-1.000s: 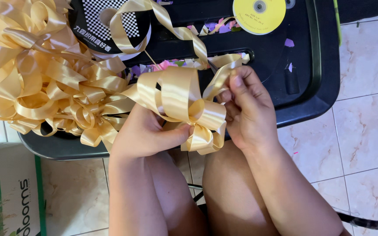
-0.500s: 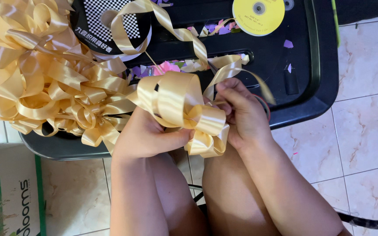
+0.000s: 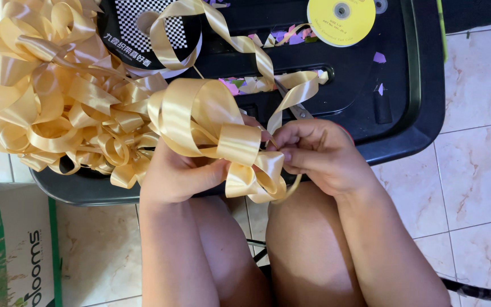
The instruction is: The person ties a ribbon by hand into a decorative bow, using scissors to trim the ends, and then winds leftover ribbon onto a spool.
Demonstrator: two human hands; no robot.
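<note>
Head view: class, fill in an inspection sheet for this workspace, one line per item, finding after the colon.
Surface: black plastic tray resting above the knees, over a pale tiled floor.
Job's things: looped gold ribbon bow; ribbon tail running up to a checkered spool.
Clutter: pile of finished gold bows; yellow disc; coloured paper scraps; scissors, partly hidden.
Grippers: left hand grips the bow's centre; right hand pinches beside it.
Cables: dark cord on the floor.
Surroundings: printed carton, lower left.
</note>
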